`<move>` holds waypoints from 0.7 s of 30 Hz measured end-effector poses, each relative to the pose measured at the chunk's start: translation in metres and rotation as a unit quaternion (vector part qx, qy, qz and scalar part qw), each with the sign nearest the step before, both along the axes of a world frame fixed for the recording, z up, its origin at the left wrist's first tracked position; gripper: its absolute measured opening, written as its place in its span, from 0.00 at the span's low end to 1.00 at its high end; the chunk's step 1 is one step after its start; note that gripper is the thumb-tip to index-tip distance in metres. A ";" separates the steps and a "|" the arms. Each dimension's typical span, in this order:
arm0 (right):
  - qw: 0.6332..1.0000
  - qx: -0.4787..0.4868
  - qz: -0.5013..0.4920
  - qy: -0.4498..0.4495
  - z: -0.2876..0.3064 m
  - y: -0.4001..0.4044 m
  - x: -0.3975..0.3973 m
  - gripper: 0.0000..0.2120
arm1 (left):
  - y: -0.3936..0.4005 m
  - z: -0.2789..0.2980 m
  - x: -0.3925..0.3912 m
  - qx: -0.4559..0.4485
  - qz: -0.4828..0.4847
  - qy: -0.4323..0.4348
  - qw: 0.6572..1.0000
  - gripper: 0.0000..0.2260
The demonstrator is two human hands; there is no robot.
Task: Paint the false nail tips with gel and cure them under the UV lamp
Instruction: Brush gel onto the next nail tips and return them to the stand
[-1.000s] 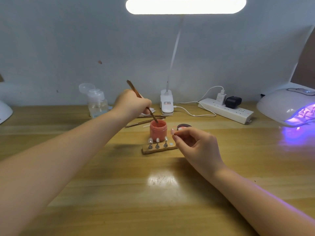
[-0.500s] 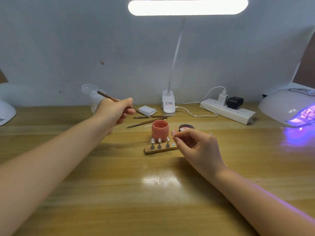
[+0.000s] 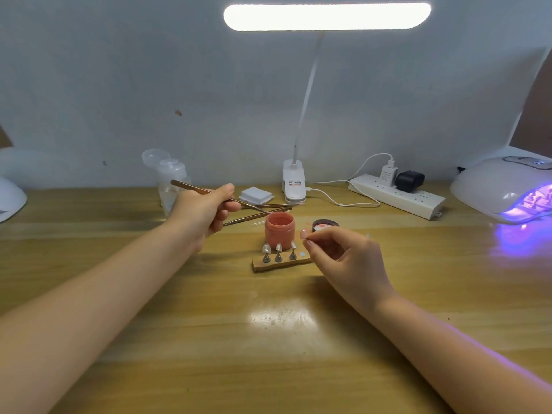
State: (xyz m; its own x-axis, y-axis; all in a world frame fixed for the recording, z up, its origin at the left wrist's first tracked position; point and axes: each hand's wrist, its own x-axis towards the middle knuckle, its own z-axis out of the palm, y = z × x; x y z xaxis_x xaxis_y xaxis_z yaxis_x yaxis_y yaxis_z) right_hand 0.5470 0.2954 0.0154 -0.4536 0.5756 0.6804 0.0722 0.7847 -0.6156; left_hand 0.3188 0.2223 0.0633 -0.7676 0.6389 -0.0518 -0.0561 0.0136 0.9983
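Head view: two hands at work over a wooden table (image 3: 149,339), with the glowing UV lamp (image 3: 504,186) at far right.
The left hand (image 3: 206,210) grips a brush (image 3: 215,194) above the open pink gel jar (image 3: 280,230); the right hand (image 3: 343,252) pinches a nail tip (image 3: 303,234) beside the holder strip (image 3: 280,262) with three mounted tips.

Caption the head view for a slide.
Left hand holds brush over gel jar; right hand pinches nail tip.
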 end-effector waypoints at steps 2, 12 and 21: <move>1.000 -0.002 0.000 -0.007 0.000 0.001 0.001 0.04 | 0.001 -0.004 0.002 -0.009 0.000 -0.006 1.000 0.09; 0.999 -0.054 -0.003 0.007 0.006 0.002 0.003 0.05 | -0.029 -0.008 0.020 0.154 0.032 -0.005 0.988 0.08; 0.995 -0.086 -0.007 0.050 0.018 0.004 0.005 0.06 | -0.062 -0.005 0.080 0.223 -0.129 0.284 0.924 0.05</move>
State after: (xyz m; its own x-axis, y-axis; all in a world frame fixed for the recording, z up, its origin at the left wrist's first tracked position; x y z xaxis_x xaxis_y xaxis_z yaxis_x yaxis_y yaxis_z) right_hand 0.5525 0.2996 0.0337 -0.3797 0.6931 0.6127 0.0154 0.6670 -0.7449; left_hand 0.3987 0.1608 0.0580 -0.4086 0.6656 0.6245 0.4259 -0.4662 0.7754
